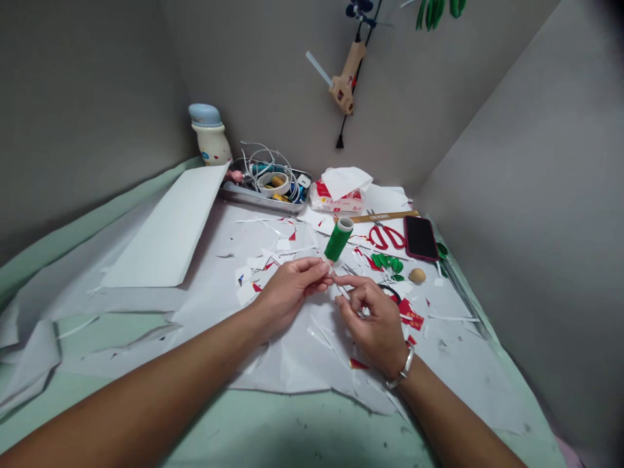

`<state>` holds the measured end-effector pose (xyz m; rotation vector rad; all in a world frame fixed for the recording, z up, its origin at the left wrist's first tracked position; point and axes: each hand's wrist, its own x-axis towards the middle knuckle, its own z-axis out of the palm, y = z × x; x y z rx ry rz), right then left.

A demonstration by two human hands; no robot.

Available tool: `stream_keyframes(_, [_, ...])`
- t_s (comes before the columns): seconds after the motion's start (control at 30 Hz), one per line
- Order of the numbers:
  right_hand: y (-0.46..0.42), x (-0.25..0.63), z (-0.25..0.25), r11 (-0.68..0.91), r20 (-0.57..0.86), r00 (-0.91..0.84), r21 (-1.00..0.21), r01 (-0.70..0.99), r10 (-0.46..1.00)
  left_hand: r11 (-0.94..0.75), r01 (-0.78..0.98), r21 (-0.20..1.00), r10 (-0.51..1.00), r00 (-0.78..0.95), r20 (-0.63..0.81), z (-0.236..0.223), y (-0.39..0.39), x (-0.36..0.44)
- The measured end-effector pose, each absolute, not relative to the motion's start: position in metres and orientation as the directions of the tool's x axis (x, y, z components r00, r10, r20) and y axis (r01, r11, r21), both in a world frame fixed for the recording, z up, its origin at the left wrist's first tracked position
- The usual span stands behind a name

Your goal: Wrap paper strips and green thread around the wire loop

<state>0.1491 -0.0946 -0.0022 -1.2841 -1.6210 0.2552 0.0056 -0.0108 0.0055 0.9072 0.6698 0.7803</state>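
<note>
Head camera looking down on a crowded work corner, grey walls on three sides! A pale green cloth (253, 435) lies under a spread of white paper (292, 364), and a hot glue gun (344, 84) hangs on the far wall. Far left, a white card (166, 227) leans up beside a steel tray of cables (266, 195). Far right, there's a tissue packet (336, 198), a wooden ruler (385, 216), red-handled scissors (387, 237) and a phone in a red case (420, 238).

Plenty of cutting is done by the look of it: red-and-white scraps (258, 266) are scattered everywhere, and green leaf shapes (385, 263) sit in a small cluster, right of centre. More white paper lies uncut.

Mid-table, a green tape roll (338, 239) stands just above the fingertips, its long axis tilted, far end leaning right. The left hand (292, 292) pinches a thin white strip (341, 290) between thumb and forefinger. The right hand (370, 312) curls in close at that strip, but its grip is hard to call. Whether the roll touches the strip, I can't tell.
</note>
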Motion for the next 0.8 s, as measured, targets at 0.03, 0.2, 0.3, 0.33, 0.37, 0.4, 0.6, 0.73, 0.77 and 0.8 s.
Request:
stream_keyframes(0.03, [-0.095, 0.149, -0.002, 0.420, 0.570, 0.067, -0.674, 0.607, 0.819, 0.397, -0.315, 0.862, 0.812, 0.558, -0.170, 0.005, -0.010, 0.005])
stream_keyframes(0.2, [-0.097, 0.150, 0.000, 0.434, 0.550, 0.049, -0.707, 0.558, 0.833, 0.434, -0.368, 0.822, 0.802, 0.573, -0.168, 0.006, -0.009, 0.005])
stream_keyframes(0.3, [-0.099, 0.153, 0.002, 0.408, 0.483, 0.051, -0.787, 0.463, 0.874, 0.427, -0.375, 0.823, 0.797, 0.587, -0.146, 0.008, -0.011, 0.004])
stream_keyframes(0.33, [-0.099, 0.154, 0.003, 0.396, 0.459, 0.058, -0.817, 0.418, 0.887, 0.428, -0.378, 0.821, 0.791, 0.596, -0.138, 0.009, -0.011, 0.003])
stream_keyframes(0.37, [-0.099, 0.155, 0.002, 0.379, 0.433, 0.071, -0.848, 0.370, 0.898, 0.432, -0.381, 0.818, 0.784, 0.606, -0.131, 0.010, -0.011, 0.003])
stream_keyframes(0.4, [-0.099, 0.155, 0.001, 0.361, 0.408, 0.092, -0.877, 0.318, 0.908, 0.437, -0.383, 0.814, 0.776, 0.618, -0.127, 0.011, -0.012, 0.003])
stream_keyframes(0.6, [-0.090, 0.157, -0.008, 0.149, 0.157, 0.306, -0.988, 0.049, 0.939, 0.455, -0.392, 0.799, 0.753, 0.649, -0.110, 0.012, -0.010, 0.001])
stream_keyframes(0.73, [-0.083, 0.174, 0.005, -0.013, 0.105, 0.338, -0.944, 0.331, 0.935, 0.426, -0.399, 0.812, 0.767, 0.636, -0.090, 0.011, -0.006, 0.000])
stream_keyframes(0.77, [-0.082, 0.181, 0.010, -0.021, 0.127, 0.307, -0.899, 0.437, 0.943, 0.420, -0.398, 0.816, 0.766, 0.637, -0.083, 0.010, -0.006, 0.000])
stream_keyframes(0.8, [-0.081, 0.189, 0.015, -0.037, 0.138, 0.264, -0.825, 0.564, 0.955, 0.413, -0.397, 0.820, 0.764, 0.641, -0.075, 0.010, -0.005, -0.001])
